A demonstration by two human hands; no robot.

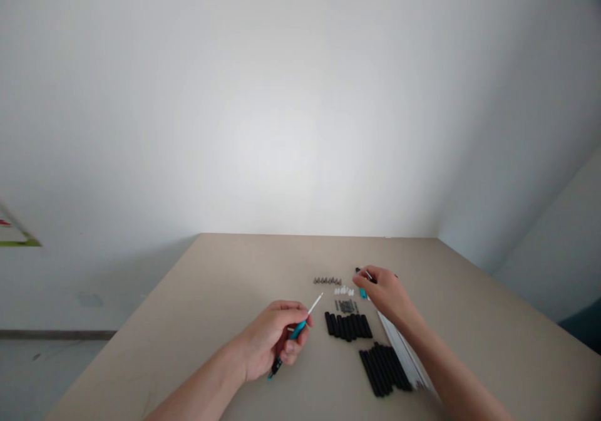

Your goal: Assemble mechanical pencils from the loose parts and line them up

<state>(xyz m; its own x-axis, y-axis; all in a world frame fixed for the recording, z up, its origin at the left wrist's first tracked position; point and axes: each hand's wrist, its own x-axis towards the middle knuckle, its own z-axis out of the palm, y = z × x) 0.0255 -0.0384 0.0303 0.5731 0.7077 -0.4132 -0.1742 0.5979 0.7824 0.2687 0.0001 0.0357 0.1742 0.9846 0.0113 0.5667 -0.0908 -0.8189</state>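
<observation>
In the head view, the left hand (277, 334) is curled around a blue-and-black pen part (297, 330), held tilted above the surface (197, 302), with a slim white rod (316, 304) pointing up and away from its upper end. The right hand (385, 288) has thumb and fingertips drawn together near a small blue piece (363, 294); I cannot tell whether they grip anything. Between the hands lie a row of metallic tips (327, 280), white pieces (344, 291), small springs (347, 307) and short black tubes (347, 326). Nearer lie longer black tubes (385, 369), beside thin white sticks (399, 349) partly behind the right forearm.
</observation>
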